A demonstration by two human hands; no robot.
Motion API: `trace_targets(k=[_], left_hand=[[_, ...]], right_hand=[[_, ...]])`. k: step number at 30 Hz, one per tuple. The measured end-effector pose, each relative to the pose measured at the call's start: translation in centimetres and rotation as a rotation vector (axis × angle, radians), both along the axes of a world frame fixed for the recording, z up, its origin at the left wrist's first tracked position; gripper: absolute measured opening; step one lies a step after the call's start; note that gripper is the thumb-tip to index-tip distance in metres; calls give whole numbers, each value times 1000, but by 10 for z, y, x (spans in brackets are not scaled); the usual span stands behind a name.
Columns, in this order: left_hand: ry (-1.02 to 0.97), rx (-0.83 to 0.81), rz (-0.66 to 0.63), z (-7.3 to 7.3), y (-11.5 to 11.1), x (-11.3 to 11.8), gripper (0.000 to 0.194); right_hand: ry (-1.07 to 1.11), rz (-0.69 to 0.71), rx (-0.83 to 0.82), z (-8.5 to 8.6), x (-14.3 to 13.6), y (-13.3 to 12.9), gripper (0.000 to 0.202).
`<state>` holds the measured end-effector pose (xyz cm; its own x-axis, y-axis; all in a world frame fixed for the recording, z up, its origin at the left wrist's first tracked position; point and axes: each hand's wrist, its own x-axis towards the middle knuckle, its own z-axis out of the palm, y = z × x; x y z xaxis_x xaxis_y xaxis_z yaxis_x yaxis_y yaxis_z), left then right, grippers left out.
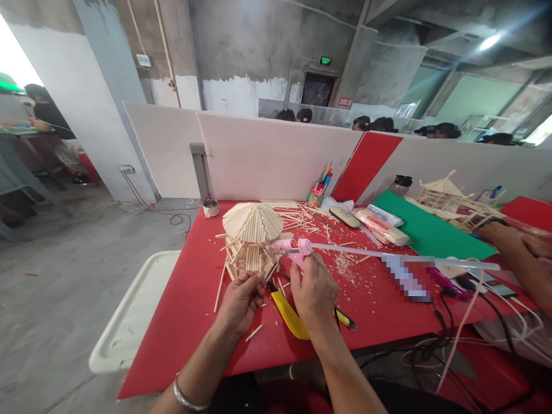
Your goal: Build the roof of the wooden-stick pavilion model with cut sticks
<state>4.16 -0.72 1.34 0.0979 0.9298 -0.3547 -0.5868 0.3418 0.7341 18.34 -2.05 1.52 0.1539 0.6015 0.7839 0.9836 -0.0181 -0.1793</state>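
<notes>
A small pavilion model (252, 224) built of pale wooden sticks stands on the red table, with a ribbed, sloping roof over a stick frame. My right hand (314, 290) is wrapped round a pink hot glue gun (304, 248); its nozzle points left, under the roof's edge. A long translucent glue stick (379, 253) juts from the back of the gun. Fingers pinched, my left hand (241, 302) is at the model's near side; what it grips is hidden. Between my hands lies a yellow-handled tool (287, 313) with a dark tip.
Loose sticks (297, 217) and shavings litter the red table (181, 322). A tin (211, 208), a pen cup (316, 197), a glasses case (344, 217) and a green board (431, 230) lie around. At right are another person's arm (513, 253), a second stick model (446, 192) and cables.
</notes>
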Motion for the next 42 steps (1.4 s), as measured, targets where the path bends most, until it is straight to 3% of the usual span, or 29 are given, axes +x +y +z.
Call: trace_targets(k=[16, 24, 42], left_hand=[[-39, 48, -25, -2, -4, 4, 32], [-30, 32, 23, 2, -1, 7, 32], [-45, 15, 174, 8, 4, 14, 8]], right_hand=[[42, 24, -39, -12, 0, -11, 23], [27, 38, -31, -11, 2, -12, 25], [48, -38, 49, -11, 1, -10, 27]])
